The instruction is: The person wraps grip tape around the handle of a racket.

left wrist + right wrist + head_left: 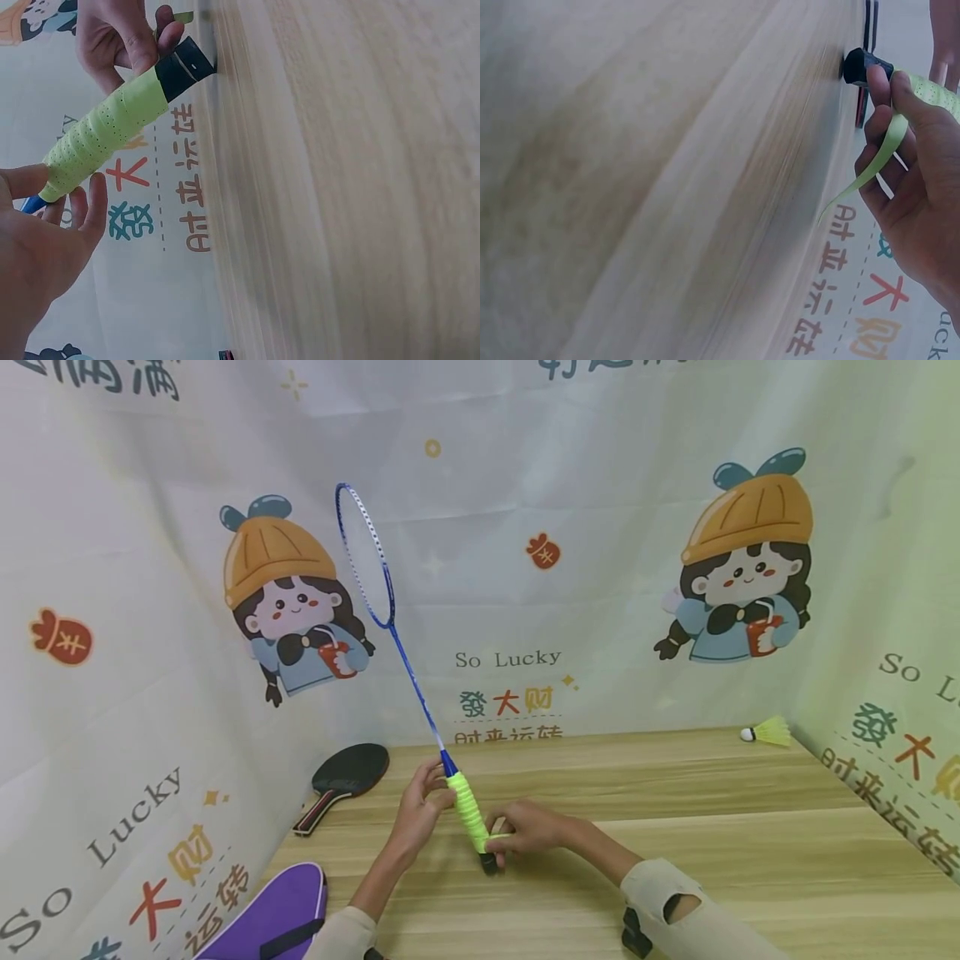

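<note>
A blue and white badminton racket (416, 685) is tilted head-up over the table. Yellow-green perforated grip tape (105, 131) is wound round its handle, leaving the black butt end (187, 67) bare. My left hand (417, 810) pinches the upper end of the wrapped handle between thumb and fingers, near the blue cone. Down by the butt, my right hand (528, 827) pinches the tape against the handle. A loose tapered tail of the tape (883, 156) hangs from that hand's fingers in the right wrist view.
A black table tennis bat (351, 770) lies at the table's back left. Closer in on the left is a purple case (277, 906) with a black strap. A yellow shuttlecock (768, 732) rests at the back right corner. Printed cloth (480, 610) hangs around the wooden table (750, 860).
</note>
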`<state>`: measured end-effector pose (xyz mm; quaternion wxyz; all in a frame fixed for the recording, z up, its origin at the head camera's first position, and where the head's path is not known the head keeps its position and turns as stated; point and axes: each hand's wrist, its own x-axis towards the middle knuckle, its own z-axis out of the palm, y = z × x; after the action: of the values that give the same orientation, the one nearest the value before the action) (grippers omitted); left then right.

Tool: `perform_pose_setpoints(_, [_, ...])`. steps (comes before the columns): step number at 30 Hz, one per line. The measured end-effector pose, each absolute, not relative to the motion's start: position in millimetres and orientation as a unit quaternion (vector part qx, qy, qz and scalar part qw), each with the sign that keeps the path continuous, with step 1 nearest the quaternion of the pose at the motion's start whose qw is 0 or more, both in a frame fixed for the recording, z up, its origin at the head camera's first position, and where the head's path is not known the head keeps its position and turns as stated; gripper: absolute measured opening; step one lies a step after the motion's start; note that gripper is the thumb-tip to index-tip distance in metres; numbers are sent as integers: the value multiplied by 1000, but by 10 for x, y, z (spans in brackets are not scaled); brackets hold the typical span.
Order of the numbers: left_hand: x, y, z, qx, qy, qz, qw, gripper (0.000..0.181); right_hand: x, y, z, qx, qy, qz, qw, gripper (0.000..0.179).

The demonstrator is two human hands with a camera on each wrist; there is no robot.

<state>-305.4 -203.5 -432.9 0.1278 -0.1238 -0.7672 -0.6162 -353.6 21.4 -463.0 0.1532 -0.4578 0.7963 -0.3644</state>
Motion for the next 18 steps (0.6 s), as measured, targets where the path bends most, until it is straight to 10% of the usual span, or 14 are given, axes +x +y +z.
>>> perform_pose_setpoints(18, [-3066,-1949,-4322,-86,-779,-600,159,51,-3522,194,-4626,-449,817,-344,110,16])
